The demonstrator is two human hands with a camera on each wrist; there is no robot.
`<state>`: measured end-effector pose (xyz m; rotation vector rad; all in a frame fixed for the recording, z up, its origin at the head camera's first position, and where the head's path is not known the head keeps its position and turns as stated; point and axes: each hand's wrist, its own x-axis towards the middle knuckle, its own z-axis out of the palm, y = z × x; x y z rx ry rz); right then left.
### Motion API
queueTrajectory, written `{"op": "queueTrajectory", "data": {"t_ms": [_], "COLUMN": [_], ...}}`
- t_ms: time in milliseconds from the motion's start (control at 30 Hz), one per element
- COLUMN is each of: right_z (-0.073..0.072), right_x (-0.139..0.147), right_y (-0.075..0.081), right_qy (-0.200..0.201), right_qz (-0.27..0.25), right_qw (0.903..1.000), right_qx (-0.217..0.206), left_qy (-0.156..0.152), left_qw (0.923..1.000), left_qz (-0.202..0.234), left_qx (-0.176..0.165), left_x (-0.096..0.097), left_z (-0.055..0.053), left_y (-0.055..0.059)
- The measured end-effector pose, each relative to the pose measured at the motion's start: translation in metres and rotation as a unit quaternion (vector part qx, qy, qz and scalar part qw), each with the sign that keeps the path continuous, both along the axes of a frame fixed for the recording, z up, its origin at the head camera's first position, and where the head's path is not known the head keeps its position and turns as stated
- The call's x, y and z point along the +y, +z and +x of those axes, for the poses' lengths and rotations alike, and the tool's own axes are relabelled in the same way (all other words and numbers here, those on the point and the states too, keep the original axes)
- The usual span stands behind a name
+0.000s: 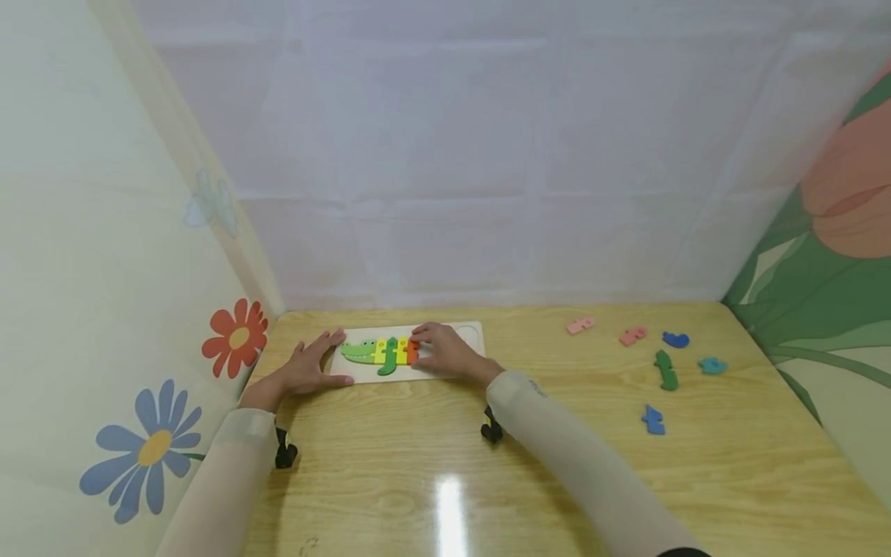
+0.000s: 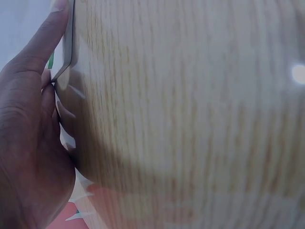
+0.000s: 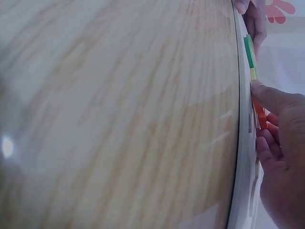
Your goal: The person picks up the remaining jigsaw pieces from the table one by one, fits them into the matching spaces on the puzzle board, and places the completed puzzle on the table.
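Bracketing the left end of the puzzle board, the left hand is spreading its thumb well away from its fingers, thumb lying nearly straight along the near edge and fingertips touching the far corner. The right hand is coming across from the right, curling its fingers and pinching the orange piece, the gap between thumb and fingertips only as wide as the piece. That piece is standing at the right end of a row on the board; whether it is fully seated, the pictures cannot tell.

The board is lying near the far edge of the worktop, close to its left corner, with the white backdrop rising behind. Bare wood is stretching toward the near side and rightward to the loose pieces, well apart: two pink pieces, a navy piece, a teal piece, a dark green piece and a blue piece.

The worktop is showing streaky, glossy grain and catching a bright reflection. The pale, flat board is carrying a smooth green crocodile head, then interlocking yellow and green segments
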<state>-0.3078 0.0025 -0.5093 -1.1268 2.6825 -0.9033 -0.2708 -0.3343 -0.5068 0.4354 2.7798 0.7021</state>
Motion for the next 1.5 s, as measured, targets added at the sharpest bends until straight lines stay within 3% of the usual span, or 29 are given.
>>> {"op": "queueTrajectory", "data": {"t_ms": [400, 667, 1167, 1500], "right_z": [-0.001, -0.002, 0.001, 0.009], "right_x": [-0.002, -0.001, 0.004, 0.013], "right_y": [0.004, 0.004, 0.007, 0.01], "right_qy": [-0.005, 0.001, 0.036, 0.029], "right_qz": [0.005, 0.008, -0.007, -0.026], "right_qw": [0.9996, 0.9998, 0.9993, 0.9992], "right_qx": [-0.026, -0.02, 0.007, 0.011], "left_qy": [-0.006, -0.006, -0.005, -0.006], "left_qw": [0.9999, 0.9999, 0.9999, 0.9999], "left_qz": [0.006, 0.002, 0.002, 0.007], "left_qx": [0.011, 0.009, 0.01, 0.013], "left_x": [-0.002, -0.004, -0.001, -0.001], "left_z": [-0.001, -0.003, 0.0, 0.001], "left_y": [0.001, -0.004, -0.001, -0.002]}}
